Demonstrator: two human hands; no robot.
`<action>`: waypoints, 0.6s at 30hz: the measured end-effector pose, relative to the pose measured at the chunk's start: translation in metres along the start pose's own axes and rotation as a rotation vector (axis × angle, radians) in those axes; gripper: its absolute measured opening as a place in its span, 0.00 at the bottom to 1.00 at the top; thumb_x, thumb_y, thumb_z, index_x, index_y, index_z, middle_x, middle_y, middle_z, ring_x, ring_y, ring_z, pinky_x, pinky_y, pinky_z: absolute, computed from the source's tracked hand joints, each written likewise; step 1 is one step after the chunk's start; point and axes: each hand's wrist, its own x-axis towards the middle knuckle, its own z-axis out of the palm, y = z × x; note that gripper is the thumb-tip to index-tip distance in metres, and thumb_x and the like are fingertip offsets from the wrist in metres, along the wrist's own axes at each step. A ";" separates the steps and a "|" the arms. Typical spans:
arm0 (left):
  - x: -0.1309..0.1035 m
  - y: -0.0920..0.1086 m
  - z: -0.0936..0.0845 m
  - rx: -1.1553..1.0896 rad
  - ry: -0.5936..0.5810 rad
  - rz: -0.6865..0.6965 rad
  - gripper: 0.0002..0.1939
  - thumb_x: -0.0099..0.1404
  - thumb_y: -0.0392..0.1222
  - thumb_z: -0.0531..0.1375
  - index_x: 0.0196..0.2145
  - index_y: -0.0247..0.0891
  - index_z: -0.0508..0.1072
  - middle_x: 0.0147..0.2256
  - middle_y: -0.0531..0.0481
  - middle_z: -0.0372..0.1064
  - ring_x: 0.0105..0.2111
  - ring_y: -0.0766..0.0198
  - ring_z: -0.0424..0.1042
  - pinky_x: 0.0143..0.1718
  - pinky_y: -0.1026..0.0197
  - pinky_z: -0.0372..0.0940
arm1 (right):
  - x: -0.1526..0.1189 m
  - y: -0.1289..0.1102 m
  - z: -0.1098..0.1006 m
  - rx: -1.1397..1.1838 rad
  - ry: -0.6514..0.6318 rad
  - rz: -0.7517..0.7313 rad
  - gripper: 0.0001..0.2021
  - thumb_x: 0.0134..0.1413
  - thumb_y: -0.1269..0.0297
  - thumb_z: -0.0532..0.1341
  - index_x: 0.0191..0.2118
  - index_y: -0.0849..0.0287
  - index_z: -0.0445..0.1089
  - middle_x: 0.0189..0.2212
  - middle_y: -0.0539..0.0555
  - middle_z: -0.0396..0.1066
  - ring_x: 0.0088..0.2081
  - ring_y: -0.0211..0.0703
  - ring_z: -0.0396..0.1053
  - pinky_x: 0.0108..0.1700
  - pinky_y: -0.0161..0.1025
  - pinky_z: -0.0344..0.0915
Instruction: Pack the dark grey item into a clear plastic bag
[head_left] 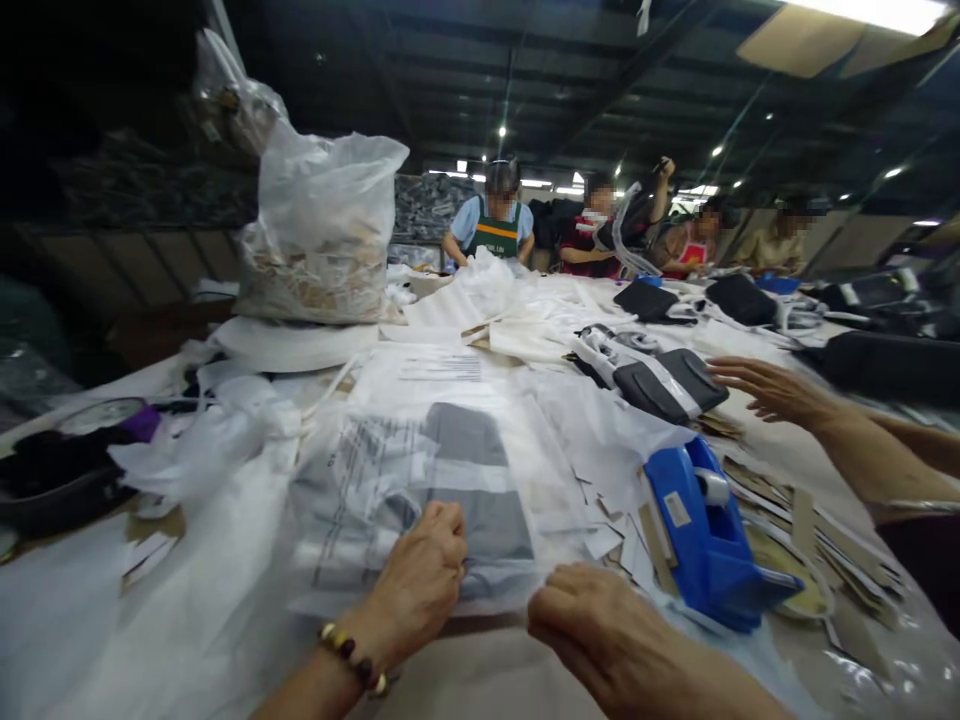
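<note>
A clear plastic bag (360, 560) with printed text lies flat before me, with a folded dark grey item (472, 450) inside; a white strip crosses this item. My left hand (424, 565), with a beaded bracelet at the wrist, is closed on the near part of the bag. At the bag's near right corner, the curled fingers of my right hand (600, 625) pinch its edge; the fingertips are partly hidden. Right of the bag stands a blue tape dispenser (697, 540) with a roll in it.
Another person's hand (772, 390) reaches in from the right near a wrapped dark bag (667, 385). A big plastic sack (322, 230) stands at the back left. Cardboard scraps (817, 540) lie beside the dispenser. Several people work across the table.
</note>
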 end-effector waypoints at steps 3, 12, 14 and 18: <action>-0.001 0.000 0.001 -0.003 0.015 0.009 0.09 0.53 0.27 0.50 0.20 0.37 0.60 0.33 0.49 0.63 0.39 0.60 0.60 0.39 0.58 0.56 | 0.051 0.003 0.002 -0.082 -0.153 -0.089 0.07 0.56 0.70 0.54 0.30 0.59 0.67 0.27 0.52 0.71 0.31 0.40 0.68 0.35 0.35 0.59; 0.000 -0.005 0.009 -0.016 0.032 0.046 0.10 0.56 0.27 0.52 0.21 0.36 0.64 0.31 0.50 0.62 0.36 0.61 0.59 0.33 0.61 0.55 | 0.106 0.033 0.011 0.085 -0.254 0.176 0.12 0.40 0.57 0.70 0.20 0.60 0.72 0.13 0.45 0.64 0.18 0.33 0.60 0.20 0.30 0.49; 0.001 -0.006 0.009 -0.010 0.045 0.058 0.09 0.56 0.27 0.53 0.23 0.36 0.66 0.31 0.50 0.63 0.37 0.61 0.60 0.34 0.61 0.56 | 0.108 0.048 0.012 0.132 -0.215 0.242 0.17 0.31 0.52 0.72 0.18 0.60 0.70 0.11 0.43 0.59 0.17 0.31 0.57 0.17 0.29 0.48; 0.001 -0.006 0.008 0.007 0.089 0.090 0.08 0.55 0.25 0.54 0.24 0.36 0.65 0.32 0.51 0.63 0.36 0.63 0.61 0.34 0.63 0.57 | 0.093 0.065 0.010 0.136 -0.041 0.331 0.16 0.37 0.55 0.71 0.19 0.61 0.69 0.13 0.44 0.62 0.19 0.33 0.61 0.18 0.29 0.54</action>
